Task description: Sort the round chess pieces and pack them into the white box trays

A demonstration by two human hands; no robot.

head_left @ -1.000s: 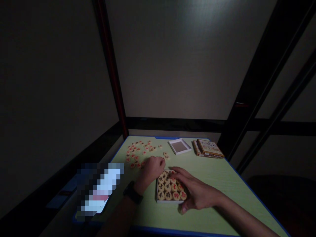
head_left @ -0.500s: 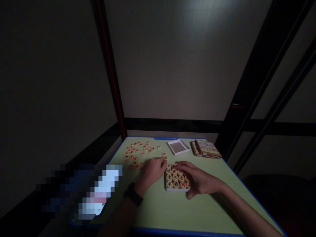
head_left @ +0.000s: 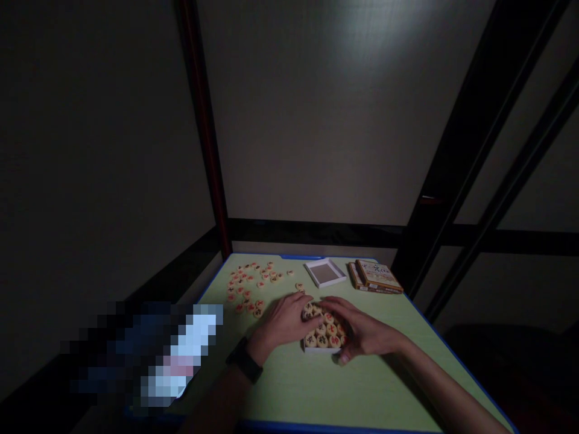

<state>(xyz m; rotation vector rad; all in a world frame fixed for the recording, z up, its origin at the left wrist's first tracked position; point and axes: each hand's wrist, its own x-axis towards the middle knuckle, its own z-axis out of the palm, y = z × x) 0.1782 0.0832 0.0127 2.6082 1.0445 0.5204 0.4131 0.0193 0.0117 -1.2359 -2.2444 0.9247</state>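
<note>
A shallow white box (head_left: 319, 349) holds rows of round Chinese chess pieces (head_left: 322, 340) with red and black characters. My left hand (head_left: 289, 319) lies along the left side of this box, its thumb over the pieces and its fingers curled at the far left corner. On the opposite side my right hand (head_left: 364, 330) spans the box, fingers at the far edge and thumb at the near right corner. Some pieces are hidden under both hands. Just beyond my left fingers sits a loose chess piece (head_left: 299, 286).
Many loose chess pieces (head_left: 246, 278) are scattered over the back left of the green table (head_left: 362, 398). A white box lid or tray (head_left: 325, 273) stands open side up at the back. Two brown printed boxes (head_left: 379, 275) overlap at the back right. A pixelated bright area covers the front left.
My left hand has moved right from beside the box onto its left part, covering some pieces. My right hand keeps its grip on the right side.
</note>
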